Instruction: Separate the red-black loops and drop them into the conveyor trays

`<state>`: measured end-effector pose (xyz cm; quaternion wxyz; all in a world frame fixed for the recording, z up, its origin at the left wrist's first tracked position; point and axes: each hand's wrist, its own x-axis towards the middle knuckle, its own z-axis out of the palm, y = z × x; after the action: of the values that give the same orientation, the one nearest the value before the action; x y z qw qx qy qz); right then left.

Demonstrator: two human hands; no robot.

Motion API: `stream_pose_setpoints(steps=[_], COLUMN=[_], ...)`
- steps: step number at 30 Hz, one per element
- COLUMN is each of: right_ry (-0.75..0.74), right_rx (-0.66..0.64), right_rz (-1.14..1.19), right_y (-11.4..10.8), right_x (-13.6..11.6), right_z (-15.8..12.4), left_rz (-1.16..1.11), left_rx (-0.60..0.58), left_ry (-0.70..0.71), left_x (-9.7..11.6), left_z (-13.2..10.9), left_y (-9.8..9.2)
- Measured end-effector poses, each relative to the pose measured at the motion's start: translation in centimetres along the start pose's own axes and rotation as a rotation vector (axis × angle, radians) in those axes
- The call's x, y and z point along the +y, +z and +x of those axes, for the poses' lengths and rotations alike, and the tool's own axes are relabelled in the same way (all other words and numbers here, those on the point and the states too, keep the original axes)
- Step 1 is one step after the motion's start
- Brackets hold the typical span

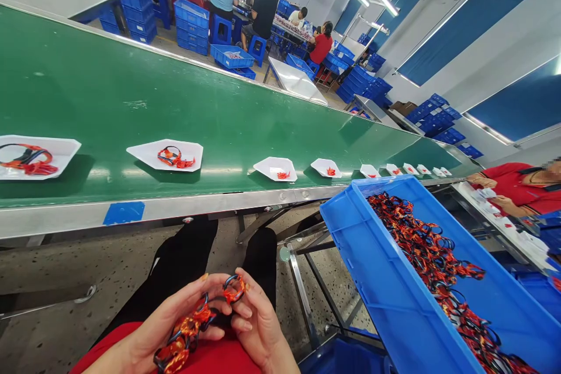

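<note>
My left hand (pixel 175 321) and my right hand (pixel 258 327) are held together low over my lap, both gripping a bundle of orange-red and dark blue cord loops (pixel 186 333). One loop (pixel 234 288) stands up between the fingertips of both hands, and the rest of the bundle hangs down past my left hand. To the right, a tilted blue plastic crate (pixel 372 280) holds a large tangled heap of similar loops (pixel 432 257). Neither hand touches the crate.
A green conveyor belt (pixel 131 111) runs ahead of me, carrying several white paper trays (pixel 165 155) with loops. A metal frame stands between me and the crate. At right, a co-worker's hands (pixel 495 196) work over white items. Several people and stacked blue crates fill the background.
</note>
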<state>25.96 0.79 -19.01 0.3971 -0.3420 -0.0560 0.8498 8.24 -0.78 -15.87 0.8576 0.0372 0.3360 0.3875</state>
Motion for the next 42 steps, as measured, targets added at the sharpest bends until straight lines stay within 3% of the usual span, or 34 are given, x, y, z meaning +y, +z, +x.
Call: stream_pose_setpoints(steps=[6, 11, 35, 39, 42], right_ry=[-0.019, -0.061, -0.055, -0.048, -0.151], right_rx=[-0.028, -0.012, -0.006, -0.025, -0.005], right_rz=[-0.025, -0.137, -0.189, -0.151, -0.093], right_y=[0.2, 0.5, 0.1, 0.4, 0.9], right_x=[0.1, 0.4, 0.8, 0.5, -0.6], right_z=[0.1, 0.0, 0.1, 0.1, -1.0], left_rz=[0.071, 0.247, 0.386, 0.403, 0.330], left_rx=[-0.004, 0.060, 0.167, 0.190, 0.257], left_ry=[0.030, 0.073, 0.101, 0.108, 0.066], left_x=[-0.2, -0.4, 0.2, 0.2, 0.0], left_z=[-0.1, 0.0, -0.5, -0.4, -0.3], left_y=[-0.1, 0.6, 2.2, 1.6, 0.1])
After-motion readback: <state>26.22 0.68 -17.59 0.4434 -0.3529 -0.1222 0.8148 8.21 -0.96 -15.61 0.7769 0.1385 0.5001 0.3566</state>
